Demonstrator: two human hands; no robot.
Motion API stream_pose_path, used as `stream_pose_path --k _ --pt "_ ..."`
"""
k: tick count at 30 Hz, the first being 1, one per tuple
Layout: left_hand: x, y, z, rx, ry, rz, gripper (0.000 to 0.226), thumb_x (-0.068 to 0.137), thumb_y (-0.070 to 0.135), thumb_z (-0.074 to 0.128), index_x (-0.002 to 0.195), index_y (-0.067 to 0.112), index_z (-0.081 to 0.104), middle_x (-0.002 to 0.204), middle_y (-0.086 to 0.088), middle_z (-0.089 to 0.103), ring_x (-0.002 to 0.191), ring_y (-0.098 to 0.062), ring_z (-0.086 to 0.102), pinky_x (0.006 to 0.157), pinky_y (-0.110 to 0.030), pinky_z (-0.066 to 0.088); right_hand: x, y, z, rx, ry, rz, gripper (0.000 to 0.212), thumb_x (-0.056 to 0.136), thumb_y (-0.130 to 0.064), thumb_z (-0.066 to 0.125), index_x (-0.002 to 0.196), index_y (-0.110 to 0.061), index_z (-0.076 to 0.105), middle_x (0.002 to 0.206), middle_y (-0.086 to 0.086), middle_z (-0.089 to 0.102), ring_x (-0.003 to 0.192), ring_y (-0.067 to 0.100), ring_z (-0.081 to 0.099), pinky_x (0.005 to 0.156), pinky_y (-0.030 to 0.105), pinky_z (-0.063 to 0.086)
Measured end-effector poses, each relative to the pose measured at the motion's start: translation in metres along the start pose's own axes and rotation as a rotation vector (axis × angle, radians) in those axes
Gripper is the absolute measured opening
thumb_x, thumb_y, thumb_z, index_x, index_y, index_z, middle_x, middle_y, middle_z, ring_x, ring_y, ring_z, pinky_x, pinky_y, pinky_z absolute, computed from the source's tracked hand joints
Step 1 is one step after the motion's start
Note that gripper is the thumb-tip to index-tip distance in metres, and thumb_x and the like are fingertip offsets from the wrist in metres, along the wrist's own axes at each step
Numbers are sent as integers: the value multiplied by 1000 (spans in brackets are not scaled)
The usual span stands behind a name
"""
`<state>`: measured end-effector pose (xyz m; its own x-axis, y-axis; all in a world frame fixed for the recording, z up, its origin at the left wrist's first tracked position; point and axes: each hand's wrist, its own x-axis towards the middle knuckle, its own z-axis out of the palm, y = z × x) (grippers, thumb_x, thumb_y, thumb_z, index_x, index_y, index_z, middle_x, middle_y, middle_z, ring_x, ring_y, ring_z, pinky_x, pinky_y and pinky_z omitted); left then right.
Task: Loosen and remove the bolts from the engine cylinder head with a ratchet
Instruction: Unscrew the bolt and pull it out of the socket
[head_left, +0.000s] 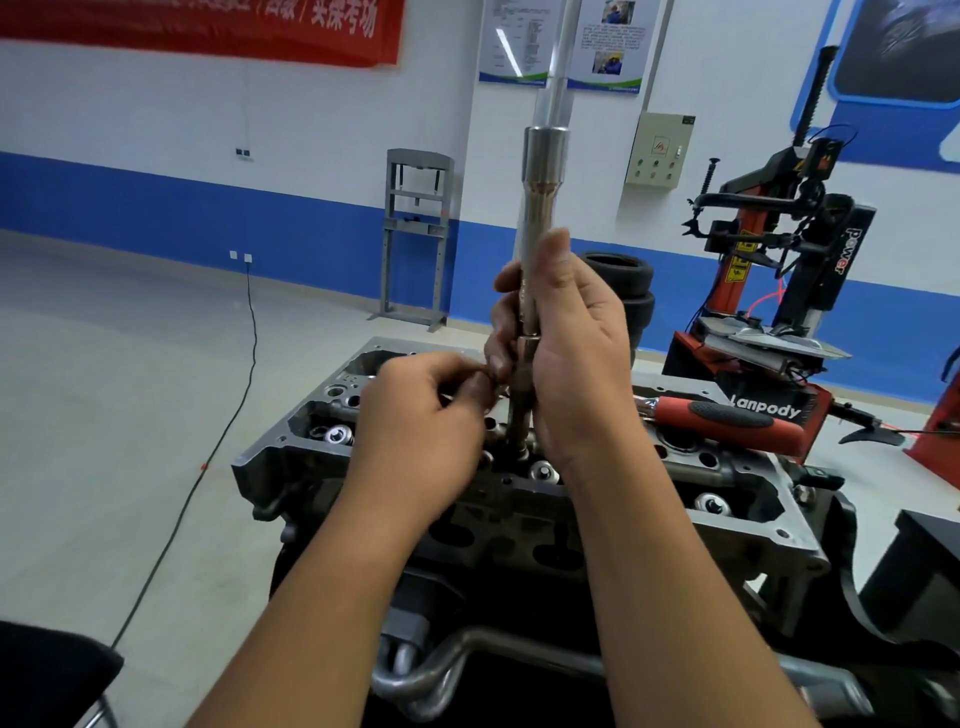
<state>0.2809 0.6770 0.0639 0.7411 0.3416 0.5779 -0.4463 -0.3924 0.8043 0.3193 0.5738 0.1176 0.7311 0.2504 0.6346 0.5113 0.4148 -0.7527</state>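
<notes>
The grey engine cylinder head (291, 447) lies in front of me with its valve springs exposed. A long chrome extension bar (545, 171) with a socket at its lower end stands upright over the middle of the head. My right hand (576, 353) grips the bar's lower shaft, thumb up along it. My left hand (421, 421) pinches at the socket end (519, 410) with curled fingertips; what it pinches is hidden. A red-and-black ratchet handle (727, 421) lies on the head to the right, apart from both hands.
A red tyre changer (779, 270) stands at the right, with stacked tyres (628, 291) behind the head. A grey press frame (415, 239) stands by the far wall. A black cable (228, 426) runs across the floor at left. Metal pipes (441, 670) run below the head.
</notes>
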Motion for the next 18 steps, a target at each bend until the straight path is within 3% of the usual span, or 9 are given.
stream_pose_path --k 2,5,7,10,12,16,18 --pt "3 -4 -3 -38 118 -27 28 99 13 62 81 29 77 72 11 74 60 -6 67 58 -31 53 0 4 3 -138 -13 -15 49 96 -50 60 83 -4 51 63 10 41 47 18 38 43 28 38" --pt "6 -7 -7 -72 106 -73 30 101 9 60 80 26 75 74 9 75 52 -5 62 52 -24 49 1 8 7 -283 61 58 52 99 -52 61 75 -7 48 67 11 38 57 27 31 54 40 33" --pt "6 -6 -8 -35 24 -63 28 98 7 63 84 26 78 76 9 76 58 -7 65 59 -29 52 1 7 10 -213 136 109 53 98 -54 63 71 -12 46 63 9 31 54 24 26 52 39 26" --pt "4 -4 -10 72 -108 -28 22 93 8 71 92 29 80 83 12 77 74 -8 73 71 -36 62 3 7 7 -132 209 100 68 95 -57 63 70 2 40 64 10 27 53 24 21 50 37 23" --pt "4 -2 -13 120 -191 -22 17 90 14 75 97 30 79 87 12 77 73 -10 72 71 -36 61 4 6 7 -134 177 54 74 96 -56 64 70 7 35 64 11 26 54 30 19 48 37 23" --pt "3 2 -17 241 -385 9 9 82 25 78 87 33 74 84 18 72 62 5 61 62 -23 46 4 4 12 -187 147 -31 70 95 -55 64 65 -5 25 63 18 25 59 42 20 47 47 27" --pt "2 5 -15 310 -414 36 6 84 32 77 83 34 71 83 17 67 70 2 62 65 -28 49 5 2 14 -197 163 -44 67 92 -57 63 67 -12 20 63 22 23 60 41 20 49 44 24"
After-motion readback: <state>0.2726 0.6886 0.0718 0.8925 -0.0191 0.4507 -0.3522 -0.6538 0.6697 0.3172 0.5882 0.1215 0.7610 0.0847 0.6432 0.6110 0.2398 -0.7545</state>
